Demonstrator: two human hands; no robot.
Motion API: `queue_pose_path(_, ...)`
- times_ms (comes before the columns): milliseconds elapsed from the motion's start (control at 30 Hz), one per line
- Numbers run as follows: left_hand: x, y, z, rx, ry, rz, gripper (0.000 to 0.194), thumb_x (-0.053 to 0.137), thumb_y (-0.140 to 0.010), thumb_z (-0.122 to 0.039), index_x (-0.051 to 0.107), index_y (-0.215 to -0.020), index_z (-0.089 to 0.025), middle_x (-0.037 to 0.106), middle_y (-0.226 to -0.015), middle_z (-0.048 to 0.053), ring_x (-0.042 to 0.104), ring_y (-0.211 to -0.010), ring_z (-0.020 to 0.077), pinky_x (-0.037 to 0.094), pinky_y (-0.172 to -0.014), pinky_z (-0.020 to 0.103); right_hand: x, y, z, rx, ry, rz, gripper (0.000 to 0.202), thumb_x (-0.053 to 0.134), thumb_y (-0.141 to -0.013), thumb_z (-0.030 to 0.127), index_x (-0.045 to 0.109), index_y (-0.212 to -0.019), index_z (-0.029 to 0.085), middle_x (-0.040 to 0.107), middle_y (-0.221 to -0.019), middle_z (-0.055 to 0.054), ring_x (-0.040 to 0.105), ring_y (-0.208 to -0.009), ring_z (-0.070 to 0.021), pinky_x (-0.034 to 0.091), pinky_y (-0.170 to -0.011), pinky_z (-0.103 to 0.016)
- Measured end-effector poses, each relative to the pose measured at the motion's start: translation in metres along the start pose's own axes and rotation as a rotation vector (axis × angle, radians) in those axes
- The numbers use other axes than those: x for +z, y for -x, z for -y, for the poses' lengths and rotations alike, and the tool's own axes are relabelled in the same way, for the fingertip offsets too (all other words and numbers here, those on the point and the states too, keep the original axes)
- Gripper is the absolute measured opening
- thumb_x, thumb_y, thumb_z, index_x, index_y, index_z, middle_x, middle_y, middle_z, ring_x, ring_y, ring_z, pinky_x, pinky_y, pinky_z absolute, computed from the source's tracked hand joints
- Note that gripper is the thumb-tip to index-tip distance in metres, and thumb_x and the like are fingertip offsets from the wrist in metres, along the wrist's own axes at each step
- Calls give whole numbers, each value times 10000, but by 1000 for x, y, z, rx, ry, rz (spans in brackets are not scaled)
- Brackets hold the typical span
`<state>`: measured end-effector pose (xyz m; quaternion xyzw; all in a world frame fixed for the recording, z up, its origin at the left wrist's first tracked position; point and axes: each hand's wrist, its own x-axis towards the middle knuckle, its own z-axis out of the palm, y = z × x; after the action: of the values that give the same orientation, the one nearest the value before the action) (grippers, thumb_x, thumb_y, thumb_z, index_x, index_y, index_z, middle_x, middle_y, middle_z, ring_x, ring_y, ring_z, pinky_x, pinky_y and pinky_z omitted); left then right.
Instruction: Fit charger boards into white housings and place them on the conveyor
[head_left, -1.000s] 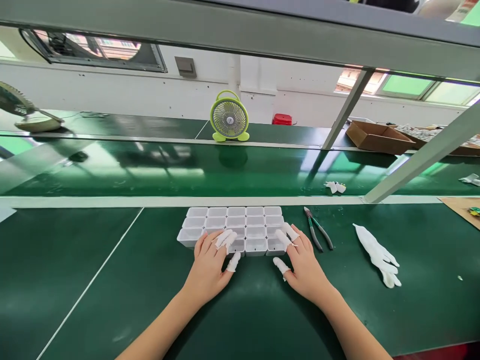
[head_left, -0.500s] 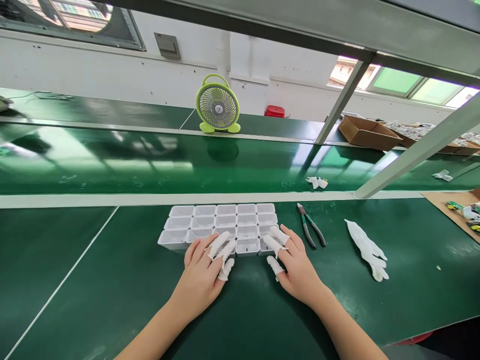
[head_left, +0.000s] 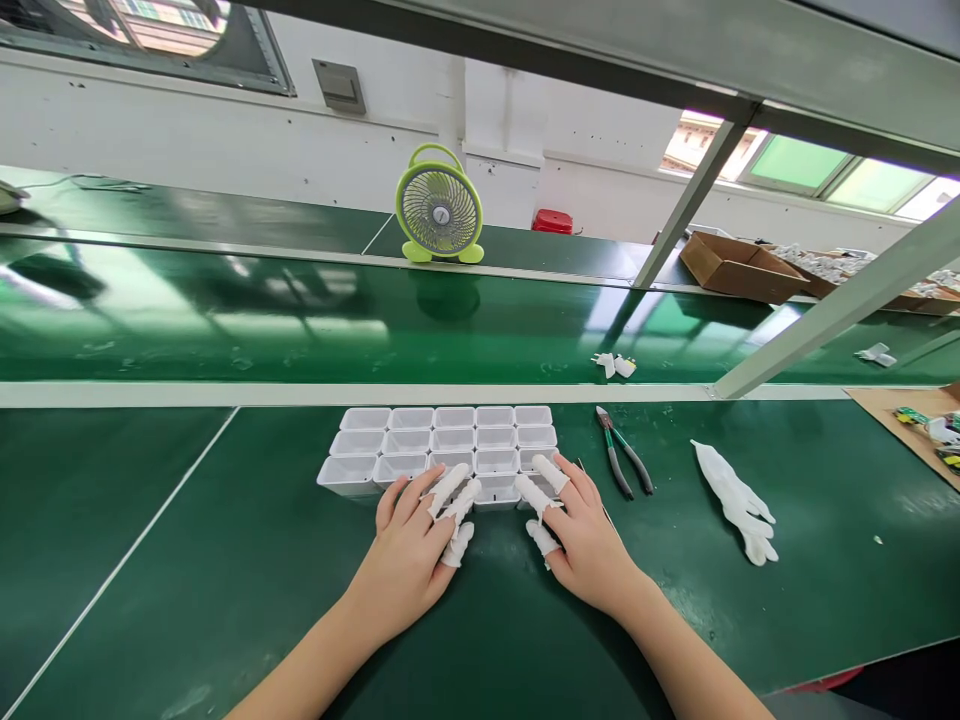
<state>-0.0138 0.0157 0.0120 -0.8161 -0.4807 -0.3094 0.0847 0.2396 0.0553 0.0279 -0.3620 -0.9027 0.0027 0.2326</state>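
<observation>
A block of small white plastic bins point(head_left: 349, 490) in rows sits on the green table. My left hand point(head_left: 405, 545) rests at its near edge, with white finger cots on the thumb and two fingers. Its fingers are stretched out and apart, over the front row. At the right front corner is my right hand point(head_left: 581, 535), also wearing white finger cots, its fingers spread over the bins. Neither hand visibly holds anything. A thin, narrow strip point(head_left: 609, 518) shows beside the right hand, mostly hidden. Cutting pliers point(head_left: 624, 452) with dark green handles lie right of the bins.
A white glove point(head_left: 736, 502) lies farther right, near a cardboard tray point(head_left: 889, 420) with small parts. Behind a pale rail runs a green conveyor belt point(head_left: 315, 335) carrying white pieces point(head_left: 615, 365). A green fan point(head_left: 439, 210) stands beyond. A slanted metal post point(head_left: 832, 300) rises at right.
My right hand has shifted slightly left, and my left hand slightly right. The white pieces on the belt have moved left. The thin strip beside the right hand has come into view.
</observation>
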Motion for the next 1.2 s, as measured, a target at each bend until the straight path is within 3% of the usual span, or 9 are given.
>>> queue_pose_path(233, 3, 2, 0, -4, -12, -17, 164, 475, -967, -182, 633, -1010, -188, 652, -1291, 137, 501, -1318, 329, 252, -1153, 518, 0, 0, 2, 38, -13, 39, 387, 519, -912, 118, 639, -1269, 209, 506, -1452, -179, 351, -1467, -394, 433, -1101, -647)
queue_pose_path(400, 7, 6, 4, 63, -37, -3, 144, 519, -955, -233, 637, -1027, -191, 606, -1330, 177, 486, -1334, 335, 286, -1134, 508, -3, -1, 2, 58, -68, 16, 551, 536, -932, 186, 440, -1472, 242, 375, -1553, -186, 250, -1515, -388, 415, -1121, -631)
queue_pose_path(633, 8, 3, -10, -18, 56, -31, 193, 492, -972, -223, 644, -1084, -184, 583, -1361, 194, 473, -1347, 348, 286, -1131, 530, -18, -17, -41, 298, -92, -37, 631, 503, -953, 261, 281, -1542, 212, 343, -1569, -192, 261, -1512, -333, 333, -1192, -579)
queue_pose_path(733, 11, 2, -11, -9, 46, -60, 207, 500, -961, -194, 641, -1111, -172, 599, -1335, 194, 479, -1341, 343, 294, -1130, 515, -28, -42, -78, 374, 99, 109, 542, 494, -944, 228, 393, -1461, 101, 417, -1504, -230, 257, -1500, -341, 296, -1210, -541)
queue_pose_path(800, 12, 1, -11, 11, 37, -78, 194, 504, -950, -174, 646, -1082, -167, 617, -1301, 192, 491, -1327, 338, 305, -1123, 504, -33, -67, -107, 465, 309, 316, 427, 476, -929, 140, 503, -1353, 108, 437, -1497, -214, 216, -1513, -346, 268, -1213, -534)
queue_pose_path(867, 13, 0, -12, 35, 32, -101, 178, 507, -937, -157, 650, -1041, -168, 632, -1274, 187, 505, -1310, 333, 320, -1109, 495, -34, -97, -137, 504, 348, 377, 467, 502, -891, 61, 494, -1357, 85, 475, -1462, -230, 316, -1465, -362, 329, -1171, -537)
queue_pose_path(967, 14, 0, -14, 67, 28, -136, 196, 490, -913, -105, 649, -998, -182, 644, -1270, 166, 522, -1293, 312, 348, -1080, 473, -28, -138, -173, 487, 366, 479, 442, 578, -936, 146, 498, -1370, 116, 516, -1433, -187, 468, -1359, -341, 439, -1085, -540)
queue_pose_path(1067, 13, 5, -17, 94, 57, -168, 230, 470, -893, -58, 639, -960, -199, 671, -1236, 135, 554, -1250, 281, 377, -1040, 451, -18, -165, -192, 398, 354, 610, 370, 639, -960, 326, 578, -1293, 179, 594, -1338, -102, 608, -1183, -267, 530, -986, -501)
queue_pose_path(1200, 13, 12, -25, 189, 118, -225, 232, 452, -849, -42, 620, -891, -196, 700, -1060, 146, 610, -1091, 270, 476, -900, 418, -10, -180, -193, 295, 355, 697, 342, 642, -960, 342, 603, -1256, 173, 615, -1299, -96, 637, -1121, -246, 557, -944, -473)
